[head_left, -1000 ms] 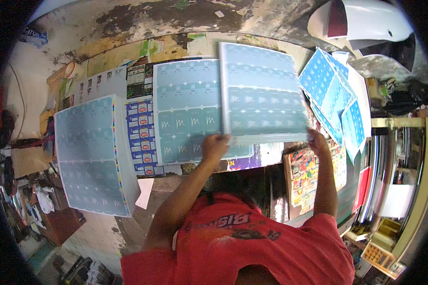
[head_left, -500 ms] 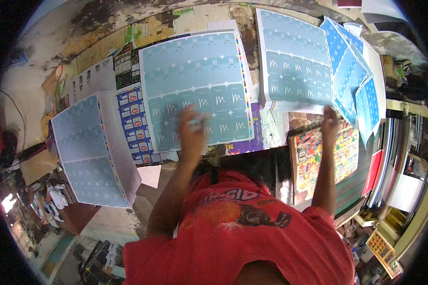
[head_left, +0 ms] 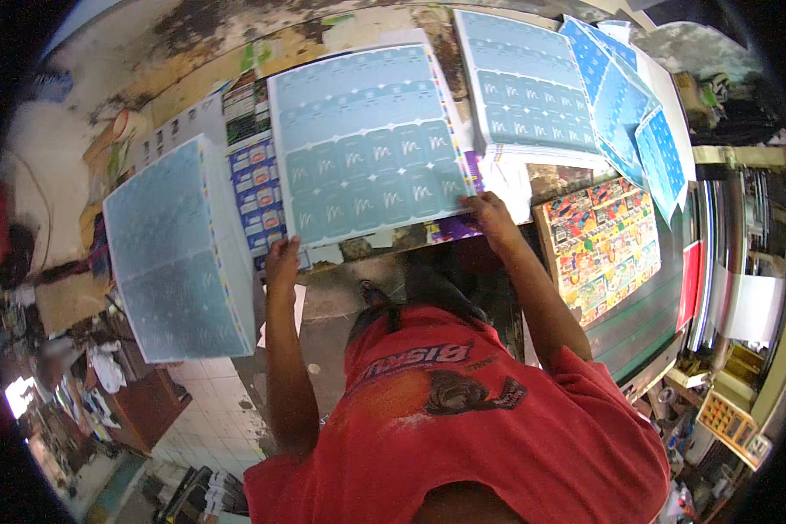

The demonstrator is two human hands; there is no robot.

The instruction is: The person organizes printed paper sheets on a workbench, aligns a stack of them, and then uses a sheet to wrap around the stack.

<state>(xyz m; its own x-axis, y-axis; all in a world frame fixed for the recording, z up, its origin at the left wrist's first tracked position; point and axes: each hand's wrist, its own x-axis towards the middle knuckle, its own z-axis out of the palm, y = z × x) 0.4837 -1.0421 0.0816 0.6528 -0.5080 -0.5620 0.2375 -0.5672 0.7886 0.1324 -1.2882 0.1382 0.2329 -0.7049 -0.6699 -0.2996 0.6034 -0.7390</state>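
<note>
A large printed sheet in pale blue and teal, with rows of rounded panels and a colour strip down its right edge, lies before me at the middle of the worktop. My left hand pinches its near left corner. At the near right corner, my right hand grips the same sheet, fingers closed on the edge. To the left stands a thick stack of similar sheets. Another stack lies beyond my right hand. Whether more sheets lie under the held one, I cannot tell.
Loose bright-blue printed sheets overlap at the far right. A colourful printed board rests at the right, over a dark green surface. A blue printed strip lies between the left stack and the held sheet.
My left hand has moved left and down to the sheet's near left corner. My right hand has left the right stack and closed on the near right corner.
</note>
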